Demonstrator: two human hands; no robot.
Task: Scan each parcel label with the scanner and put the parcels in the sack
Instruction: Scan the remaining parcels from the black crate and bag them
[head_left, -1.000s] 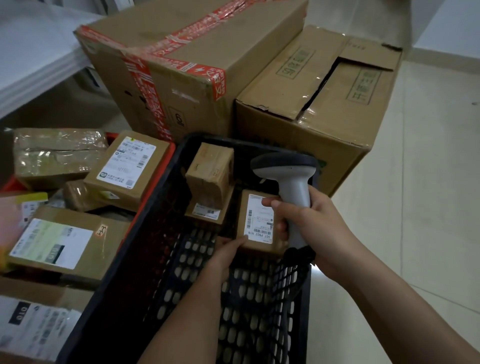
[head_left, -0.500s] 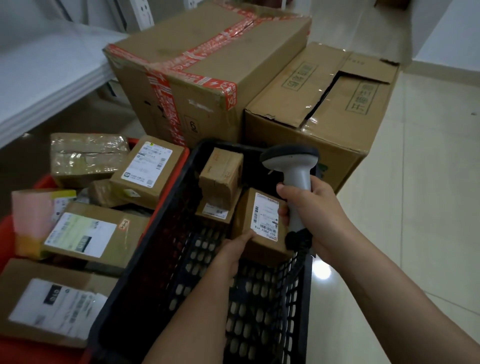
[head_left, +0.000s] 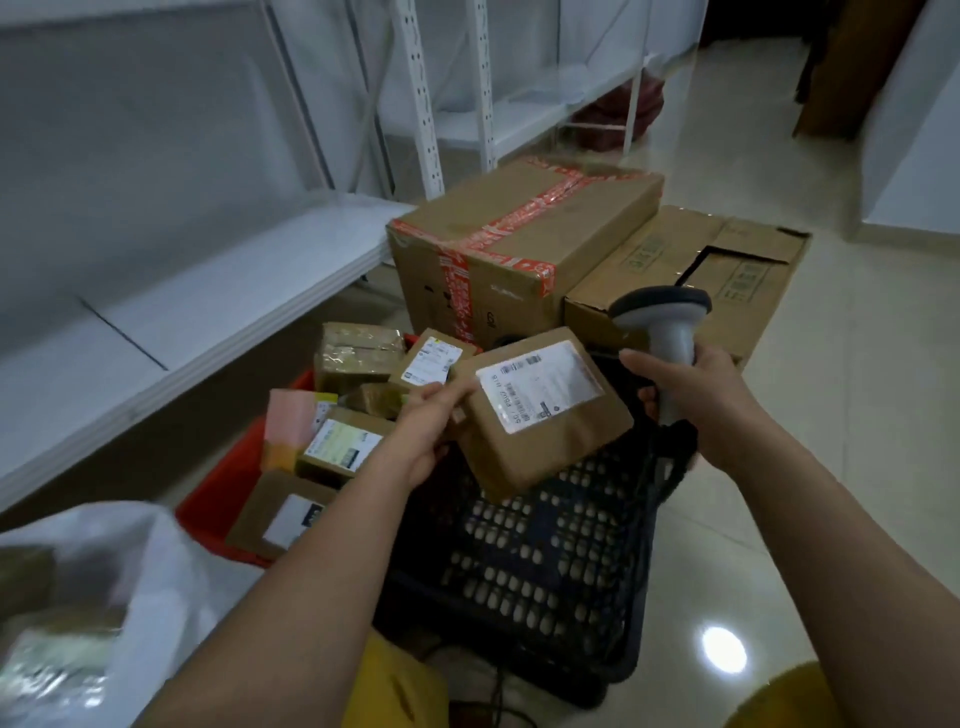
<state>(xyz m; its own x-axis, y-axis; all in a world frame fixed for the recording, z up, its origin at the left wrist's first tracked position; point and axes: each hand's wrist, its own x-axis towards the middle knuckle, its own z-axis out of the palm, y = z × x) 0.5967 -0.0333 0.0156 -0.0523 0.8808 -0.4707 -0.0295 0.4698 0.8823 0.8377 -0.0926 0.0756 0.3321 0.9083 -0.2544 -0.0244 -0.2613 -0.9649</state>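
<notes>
Right now the left hand (head_left: 423, 431) pinches a brown parcel (head_left: 540, 415) by its left edge, held mid-frame above the black crate (head_left: 545, 561), label up (print too blurry to read). Right hand (head_left: 696, 400) grips the scanner (head_left: 662, 325) w/ fingers round the handle, center right, head just beside the parcel's top corner. White sack (head_left: 104, 597) sits lower left; more parcels in the red bin (head_left: 218, 499) left of center.

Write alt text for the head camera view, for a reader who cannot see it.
The left hand holds a brown labelled parcel above a black crate while the right hand grips a grey scanner. More parcels fill a red crate to the left; a white sack lies at lower left.
</notes>
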